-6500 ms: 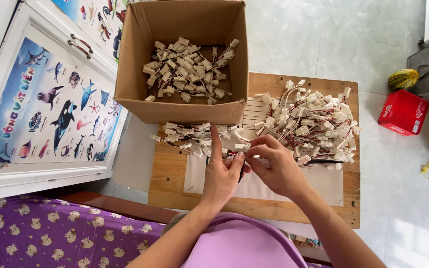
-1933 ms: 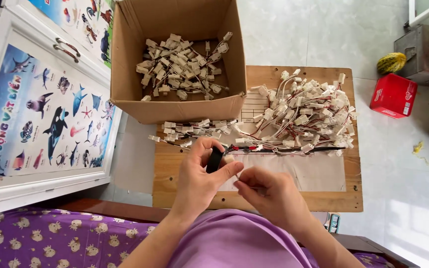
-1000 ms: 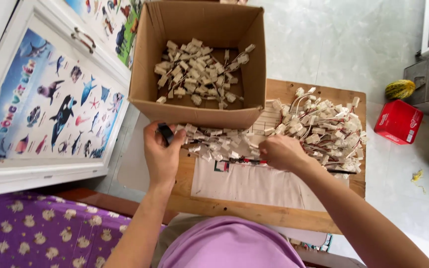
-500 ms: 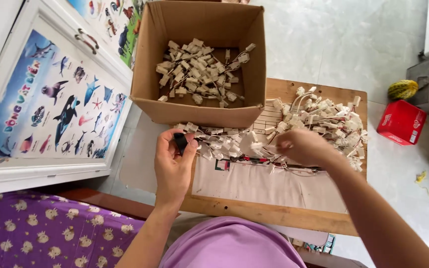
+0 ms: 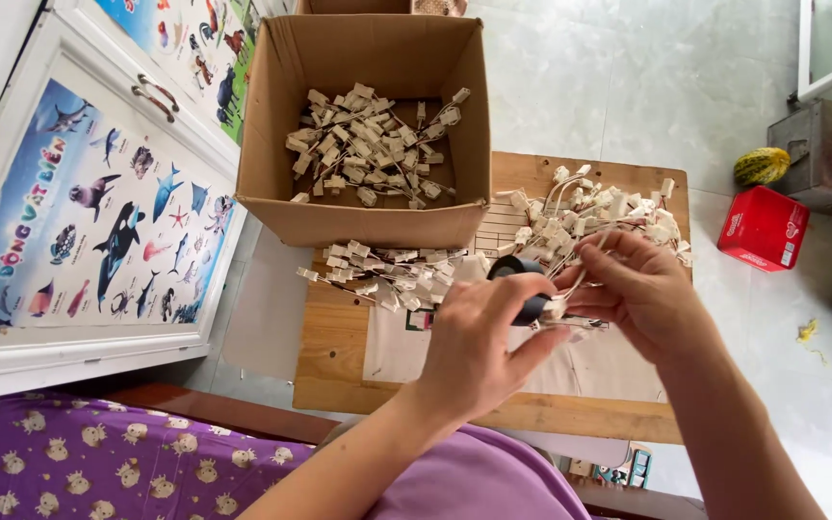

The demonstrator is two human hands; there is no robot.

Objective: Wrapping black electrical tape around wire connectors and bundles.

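Left hand [image 5: 479, 337] is curled around a small black roll of tape [image 5: 522, 286], thumb and fingers closed on it, held above the wooden board [image 5: 339, 356]. Right hand [image 5: 642, 299] is just beside it, fingers pinched on a small bundle of white connectors with wires [image 5: 559, 306]; the bundle sits between the two hands and touches the tape roll. The exact grip under the fingers is partly hidden.

Behind the hands, on the board: a loose heap of white wired connectors [image 5: 609, 207] at the far right, and a flatter row of the same pieces [image 5: 387, 274] at the left, just in front of the box. A sheet of pale paper [image 5: 397, 342] lies under the working area.

At the board's far left corner stands an open cardboard box [image 5: 272, 144], holding more connectors [image 5: 373, 144] scattered over its bottom.

Further out: a white cabinet with a poster of sea animals [image 5: 98, 212] at left; purple patterned cloth [image 5: 98, 462] at lower left; a red box [image 5: 763, 228] on the tiled floor at right, with a striped green-yellow gourd [image 5: 761, 166] near it.
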